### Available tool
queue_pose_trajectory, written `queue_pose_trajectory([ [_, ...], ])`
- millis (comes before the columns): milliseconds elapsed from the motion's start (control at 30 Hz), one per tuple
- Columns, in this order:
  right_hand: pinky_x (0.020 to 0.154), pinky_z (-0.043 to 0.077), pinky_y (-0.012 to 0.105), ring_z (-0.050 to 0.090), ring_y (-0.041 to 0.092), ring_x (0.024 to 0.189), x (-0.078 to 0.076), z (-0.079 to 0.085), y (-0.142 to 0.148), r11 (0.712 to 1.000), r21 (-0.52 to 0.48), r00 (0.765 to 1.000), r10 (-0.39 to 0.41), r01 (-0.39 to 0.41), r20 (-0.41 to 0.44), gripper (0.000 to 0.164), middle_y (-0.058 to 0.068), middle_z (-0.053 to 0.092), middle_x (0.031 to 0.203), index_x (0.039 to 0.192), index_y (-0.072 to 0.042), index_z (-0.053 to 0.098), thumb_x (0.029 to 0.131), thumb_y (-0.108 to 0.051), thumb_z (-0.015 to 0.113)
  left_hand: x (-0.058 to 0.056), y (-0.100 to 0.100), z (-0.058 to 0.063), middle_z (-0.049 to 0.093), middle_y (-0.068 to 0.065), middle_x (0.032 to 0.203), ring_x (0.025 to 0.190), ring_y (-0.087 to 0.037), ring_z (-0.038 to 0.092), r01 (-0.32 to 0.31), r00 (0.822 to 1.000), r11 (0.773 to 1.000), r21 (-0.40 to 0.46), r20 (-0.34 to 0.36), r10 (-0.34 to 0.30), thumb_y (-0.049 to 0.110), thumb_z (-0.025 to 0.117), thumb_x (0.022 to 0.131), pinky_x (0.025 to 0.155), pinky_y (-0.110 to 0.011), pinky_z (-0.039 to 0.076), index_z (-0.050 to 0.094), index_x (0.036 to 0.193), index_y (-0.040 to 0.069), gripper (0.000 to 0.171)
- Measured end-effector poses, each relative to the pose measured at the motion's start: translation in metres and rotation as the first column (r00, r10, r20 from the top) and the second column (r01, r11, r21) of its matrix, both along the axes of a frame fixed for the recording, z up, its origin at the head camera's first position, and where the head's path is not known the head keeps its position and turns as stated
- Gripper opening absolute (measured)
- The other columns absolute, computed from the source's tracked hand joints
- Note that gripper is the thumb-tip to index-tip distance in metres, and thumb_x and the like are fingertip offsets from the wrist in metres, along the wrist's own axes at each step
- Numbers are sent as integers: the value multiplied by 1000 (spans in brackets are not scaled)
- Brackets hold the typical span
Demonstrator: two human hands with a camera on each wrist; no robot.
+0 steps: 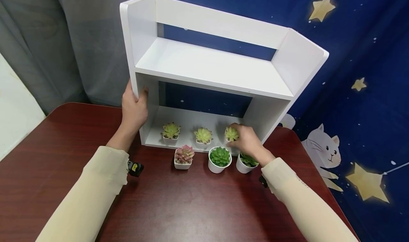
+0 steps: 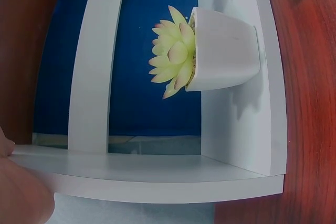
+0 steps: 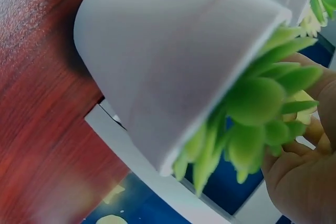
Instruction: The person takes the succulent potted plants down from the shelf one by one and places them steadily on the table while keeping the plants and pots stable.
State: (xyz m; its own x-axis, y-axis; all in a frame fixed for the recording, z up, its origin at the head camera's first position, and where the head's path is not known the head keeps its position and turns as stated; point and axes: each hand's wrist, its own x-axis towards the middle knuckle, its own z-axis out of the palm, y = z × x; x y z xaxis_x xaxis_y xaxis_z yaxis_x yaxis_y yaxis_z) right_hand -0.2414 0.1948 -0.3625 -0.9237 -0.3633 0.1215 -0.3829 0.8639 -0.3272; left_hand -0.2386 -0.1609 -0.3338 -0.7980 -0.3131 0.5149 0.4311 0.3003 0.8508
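My left hand [image 1: 134,108] grips the left side panel of a white two-tier shelf [image 1: 207,64], thumb on the inner face. At the right end of the lower tier, my right hand [image 1: 248,139] pinches a small yellow-green potted succulent [image 1: 231,134], partly covered by the fingers. Two similar succulents, one on the left [image 1: 171,130] and one in the middle [image 1: 203,135], stand upright on that tier. In the right wrist view, a round white pot [image 3: 168,61] with green leaves fills the foreground and partly hides my right hand [image 3: 304,177].
Before the shelf, on the dark red table [image 1: 188,206], stand a pink succulent [image 1: 184,155] in a square pot and two green ones, one in the middle [image 1: 219,156] and one under my right wrist [image 1: 247,162]. A blue star-patterned curtain [image 1: 367,110] hangs behind.
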Motion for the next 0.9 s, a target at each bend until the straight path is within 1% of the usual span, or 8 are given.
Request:
queue_pose_trajectory([
  [167,91,52,48,66,34,104,8,10,-1,1000,-9,999,24,-25,-40,60,19,71,118,127,-3,64,74,-16,89,-1,1,0,51,-19,149,137,-32,48,1,1000,1000,3,-5,-1,16,47,104,115,-55,36,44,150,10,46],
  [333,89,52,47,65,32,103,18,21,-2,999,-17,997,39,-40,-67,58,17,71,119,127,-4,65,75,-16,89,-1,1,0,53,-17,148,134,-28,50,-3,1000,1000,4,-9,3,15,47,104,114,-53,37,46,148,9,45],
  [500,86,52,46,65,31,100,28,29,-3,998,-12,994,57,-59,-96,58,16,70,117,124,-3,66,74,-17,90,0,0,1,52,-18,148,134,-29,49,2,1000,1000,8,-10,-2,15,47,104,114,-54,37,46,147,7,44],
  [600,85,52,45,64,30,97,34,32,-4,998,-10,994,60,-61,-94,59,16,70,114,124,-3,66,72,-18,91,0,0,0,52,-20,148,135,-29,49,4,1000,1000,8,-14,-4,15,47,104,115,-55,36,45,148,6,45],
  [767,86,52,45,64,29,98,46,38,-3,997,-9,993,69,-70,-91,63,15,70,114,127,-5,66,72,-21,92,-1,0,0,51,-20,148,136,-30,49,3,1000,1000,9,-11,-3,15,46,104,115,-55,36,45,148,6,45],
  [900,82,51,41,63,26,94,54,41,1,997,-21,993,74,-76,-87,62,12,70,112,127,-7,66,72,-21,91,-1,0,0,52,-19,148,136,-31,49,6,1000,1000,4,-10,-6,15,46,104,115,-55,37,44,149,6,45],
])
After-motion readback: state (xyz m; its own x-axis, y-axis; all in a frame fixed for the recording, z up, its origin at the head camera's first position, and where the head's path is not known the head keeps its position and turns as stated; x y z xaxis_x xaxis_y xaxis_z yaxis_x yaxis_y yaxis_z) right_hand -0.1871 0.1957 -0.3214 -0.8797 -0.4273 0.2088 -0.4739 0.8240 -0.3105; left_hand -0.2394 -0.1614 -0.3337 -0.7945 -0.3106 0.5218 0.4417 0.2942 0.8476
